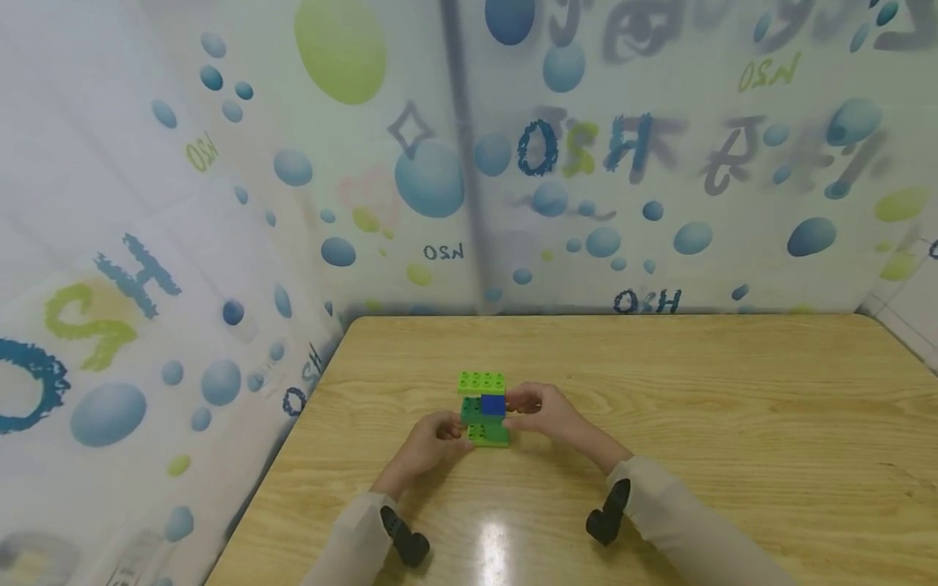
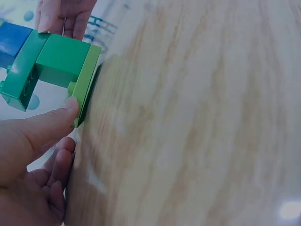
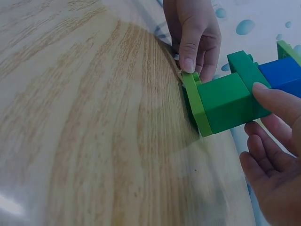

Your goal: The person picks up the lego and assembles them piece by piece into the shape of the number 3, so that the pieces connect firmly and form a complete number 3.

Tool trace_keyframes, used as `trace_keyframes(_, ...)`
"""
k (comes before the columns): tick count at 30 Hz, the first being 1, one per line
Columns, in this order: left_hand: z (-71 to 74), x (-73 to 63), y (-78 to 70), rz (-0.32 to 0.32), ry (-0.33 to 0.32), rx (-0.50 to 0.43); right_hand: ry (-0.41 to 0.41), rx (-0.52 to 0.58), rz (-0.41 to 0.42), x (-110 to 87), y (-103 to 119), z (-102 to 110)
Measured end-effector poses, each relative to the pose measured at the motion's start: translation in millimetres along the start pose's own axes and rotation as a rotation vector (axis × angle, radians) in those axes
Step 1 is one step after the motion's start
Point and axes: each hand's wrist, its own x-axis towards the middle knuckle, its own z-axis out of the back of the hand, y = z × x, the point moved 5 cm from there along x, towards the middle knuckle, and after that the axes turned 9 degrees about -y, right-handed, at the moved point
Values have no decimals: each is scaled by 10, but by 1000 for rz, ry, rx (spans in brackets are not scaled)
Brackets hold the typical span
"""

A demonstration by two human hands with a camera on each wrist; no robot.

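A stack of toy building bricks stands on the table between both hands. Its lime base plate (image 3: 195, 106) carries a green brick (image 3: 225, 103) at one end. Above come a longer dark green brick (image 2: 27, 70), a blue brick (image 1: 493, 404) at the right and a lime top plate (image 1: 481, 383), which overhangs to the left. My left hand (image 1: 428, 443) pinches the base plate's left end, thumb on its studded side. From the right, my right hand (image 1: 553, 417) grips the stack at the dark green brick, its thumb (image 3: 275, 99) on the near face.
The wooden table (image 1: 696, 391) extends far to the right of the stack. Behind it and on the left hang patterned white curtains (image 1: 623, 163) with blue and green spots. Both sleeves bear black wrist straps (image 1: 608, 513).
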Motion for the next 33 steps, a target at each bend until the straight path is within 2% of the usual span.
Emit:
trace_keyframes(8, 11, 27, -8, 22, 29, -19, -22, 26, 3, 50, -6, 29)
trace_keyframes(16, 8, 47, 13, 84, 49, -3, -29, 38, -33, -58, 309, 63)
trace_keyframes(22, -7, 45, 7, 61, 37, -2, -58, 11, -34, -58, 306, 60)
trace_keyframes(29, -4, 41, 8, 68, 9, -10, -102, 32, -85, -58, 290, 62)
trace_keyframes(33, 7, 30, 1, 66, -15, -9, -114, 49, -67, -25, 236, 45)
